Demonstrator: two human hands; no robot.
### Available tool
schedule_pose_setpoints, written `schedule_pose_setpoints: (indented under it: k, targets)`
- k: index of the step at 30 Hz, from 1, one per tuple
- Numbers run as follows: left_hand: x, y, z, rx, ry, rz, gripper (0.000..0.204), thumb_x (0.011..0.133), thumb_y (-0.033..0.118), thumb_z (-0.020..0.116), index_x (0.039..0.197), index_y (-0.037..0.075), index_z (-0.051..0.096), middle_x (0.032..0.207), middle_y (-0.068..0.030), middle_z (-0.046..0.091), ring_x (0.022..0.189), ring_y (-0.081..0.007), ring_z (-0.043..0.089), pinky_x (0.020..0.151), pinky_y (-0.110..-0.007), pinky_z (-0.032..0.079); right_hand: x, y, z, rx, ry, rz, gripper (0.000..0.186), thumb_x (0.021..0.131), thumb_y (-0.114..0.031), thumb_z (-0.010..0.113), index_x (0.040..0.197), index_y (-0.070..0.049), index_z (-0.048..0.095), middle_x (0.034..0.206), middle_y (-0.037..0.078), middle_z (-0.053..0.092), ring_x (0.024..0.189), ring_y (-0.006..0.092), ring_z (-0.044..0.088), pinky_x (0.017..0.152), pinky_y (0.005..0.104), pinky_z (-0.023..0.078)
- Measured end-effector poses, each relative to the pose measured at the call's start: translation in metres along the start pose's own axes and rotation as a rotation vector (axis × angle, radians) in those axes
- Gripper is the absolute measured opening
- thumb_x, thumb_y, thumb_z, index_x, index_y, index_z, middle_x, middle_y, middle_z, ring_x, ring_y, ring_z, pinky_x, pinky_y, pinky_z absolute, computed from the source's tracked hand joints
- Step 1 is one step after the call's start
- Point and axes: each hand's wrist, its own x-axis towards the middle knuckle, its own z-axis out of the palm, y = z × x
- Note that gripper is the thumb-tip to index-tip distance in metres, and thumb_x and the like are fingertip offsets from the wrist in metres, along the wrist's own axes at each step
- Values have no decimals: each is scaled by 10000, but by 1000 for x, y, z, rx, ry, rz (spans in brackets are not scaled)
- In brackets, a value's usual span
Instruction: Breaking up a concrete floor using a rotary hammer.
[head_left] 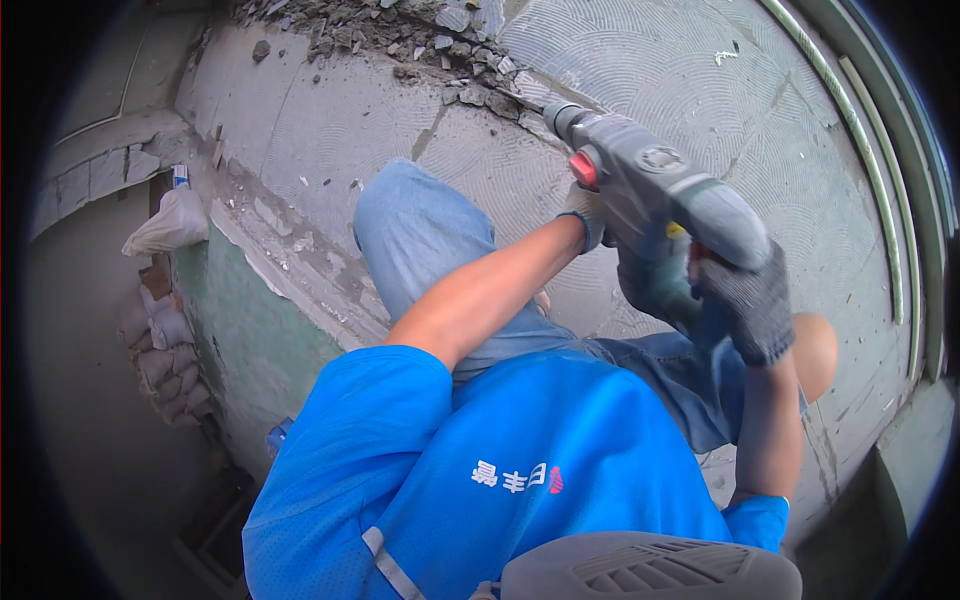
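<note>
A grey rotary hammer [672,178] with a red knob on its side is held across the right half of the view. Its chisel bit [522,98] points up and left, its tip at the edge of broken mortar and tile pieces [470,75]. My left hand [590,212], in a glove, is closed under the front part of the tool, its fingers partly hidden. My right hand [752,305], in a dark grey knit glove, is wrapped round the rear handle. The surface under the bit is grey with combed curved ridges [600,50].
Loose rubble [345,35] lies along the top. My bent knee [415,200] in blue jeans is close beneath the tool. Two long pale pipes [860,150] run along the right side. Left of a low green wall [250,310], stacked sacks [170,350] and a white bag [170,222] stand.
</note>
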Motion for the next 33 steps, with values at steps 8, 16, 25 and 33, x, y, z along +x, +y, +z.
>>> schedule_pose_setpoints:
  k: [8,16,25,33]
  targets:
    - [-48,12,101,585,-218,-241,77,746,85,625,815,55,606,692,-51,601,607,-149,563,562,-311,462,-73,-3,-74,512,232,356,545,659,-221,749,1117,7,561,842,53,562,696,142,549,577,255,446]
    - [-36,-27,109,599,-383,-321,86,724,30,580,792,74,606,700,-51,602,636,-153,571,581,-300,469,-70,1,-77,411,305,497,520,702,-239,679,1138,7,538,835,38,533,674,136,531,556,253,429]
    - [-19,-25,115,570,-368,-254,308,936,150,484,1226,54,516,1111,-109,615,956,-185,608,820,-324,492,-27,-4,-77,242,199,559,226,749,-103,630,949,-3,597,684,41,557,585,142,548,536,274,451]
    - [1,-16,106,792,-328,-270,227,927,192,507,1077,49,597,868,-94,663,755,-178,636,663,-318,510,0,7,-73,325,276,585,250,731,-112,642,952,-6,596,691,49,550,582,149,546,520,281,454]
